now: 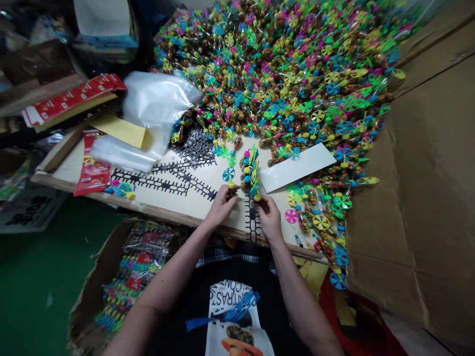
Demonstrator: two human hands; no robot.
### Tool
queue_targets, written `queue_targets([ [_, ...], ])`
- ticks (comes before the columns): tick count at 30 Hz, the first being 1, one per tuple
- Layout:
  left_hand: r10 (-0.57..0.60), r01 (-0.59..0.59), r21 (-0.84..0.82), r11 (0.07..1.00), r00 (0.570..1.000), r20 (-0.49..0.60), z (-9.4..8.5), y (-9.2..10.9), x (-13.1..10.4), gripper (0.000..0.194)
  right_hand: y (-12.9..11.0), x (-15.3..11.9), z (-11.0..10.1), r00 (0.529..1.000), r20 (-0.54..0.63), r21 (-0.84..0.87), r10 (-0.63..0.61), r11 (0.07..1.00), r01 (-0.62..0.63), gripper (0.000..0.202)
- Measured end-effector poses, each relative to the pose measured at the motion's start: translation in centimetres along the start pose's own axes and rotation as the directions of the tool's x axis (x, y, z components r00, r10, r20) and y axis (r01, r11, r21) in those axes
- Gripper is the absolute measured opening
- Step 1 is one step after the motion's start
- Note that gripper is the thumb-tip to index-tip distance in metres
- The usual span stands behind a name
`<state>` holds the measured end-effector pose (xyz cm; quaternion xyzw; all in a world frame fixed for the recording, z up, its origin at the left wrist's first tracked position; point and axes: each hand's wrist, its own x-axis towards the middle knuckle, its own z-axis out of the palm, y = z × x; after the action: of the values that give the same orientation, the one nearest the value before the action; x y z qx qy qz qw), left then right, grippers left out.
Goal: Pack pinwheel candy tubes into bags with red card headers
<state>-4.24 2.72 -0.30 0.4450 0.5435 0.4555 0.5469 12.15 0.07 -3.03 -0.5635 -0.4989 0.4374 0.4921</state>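
In front of me on the table lies a black plastic strip with side prongs (253, 217), its far part filled with a row of small candy-filled toys (251, 170) topped with coloured fan wheels. My left hand (223, 203) is closed around one such toy with a yellow cap and a blue wheel (228, 174), just left of the strip. On the other side, my right hand (268, 213) pinches at the nearest toy of the row, a yellow-capped one (257, 197), beside the strip's prongs. Its fingertips partly hide the contact.
A large heap of fan toys (282, 74) covers the back and right. Left lie spare black strips (159, 180), clear plastic bags (156, 99) and red cards (94, 168). A white card (299, 167) lies right. Below left stands a carton of packed toys (137, 277).
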Motion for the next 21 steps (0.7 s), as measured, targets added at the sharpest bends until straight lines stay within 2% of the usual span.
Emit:
queue_targets([
  [2, 0.089, -0.089, 0.090, 0.992, 0.996, 0.005, 0.0, 0.0, 0.4, 0.024, 0.1, 0.0, 0.0, 1.000, 0.001, 0.003, 0.001, 1.000, -0.001, 0.021],
  [5, 0.178, -0.176, 0.201, 0.964, 0.984, 0.009, 0.7, 0.1, 1.2, 0.013, 0.0, -0.1, 0.0, 1.000, -0.002, -0.011, -0.008, 1.000, 0.008, 0.021],
  [9, 0.218, -0.226, 0.330, 0.916, 0.974, 0.059, 1.4, 0.3, 1.3, 0.013, -0.3, 0.0, -0.1, 0.999, -0.009, -0.063, -0.040, 0.997, 0.039, 0.020],
  [15, 0.247, -0.272, 0.340, 0.900, 0.962, 0.118, 1.0, 0.4, 0.4, 0.016, -0.2, -0.2, -0.1, 0.999, 0.006, -0.083, -0.044, 0.996, 0.045, 0.023],
  [17, 0.244, -0.262, 0.348, 0.900, 0.965, 0.093, 0.8, 0.3, 0.5, 0.011, 0.0, -0.2, 0.0, 0.999, 0.008, -0.098, -0.037, 0.994, 0.038, 0.027],
  [19, 0.253, -0.240, 0.366, 0.899, 0.967, 0.013, 0.8, 0.2, 0.7, 0.006, 0.1, -0.3, 0.1, 1.000, -0.008, -0.105, -0.022, 0.994, 0.021, 0.026],
  [21, 0.256, -0.205, 0.389, 0.898, 0.963, -0.083, 1.0, 0.2, 1.1, 0.012, 0.1, -0.3, 0.1, 1.000, -0.025, -0.096, -0.002, 0.995, 0.000, 0.024],
])
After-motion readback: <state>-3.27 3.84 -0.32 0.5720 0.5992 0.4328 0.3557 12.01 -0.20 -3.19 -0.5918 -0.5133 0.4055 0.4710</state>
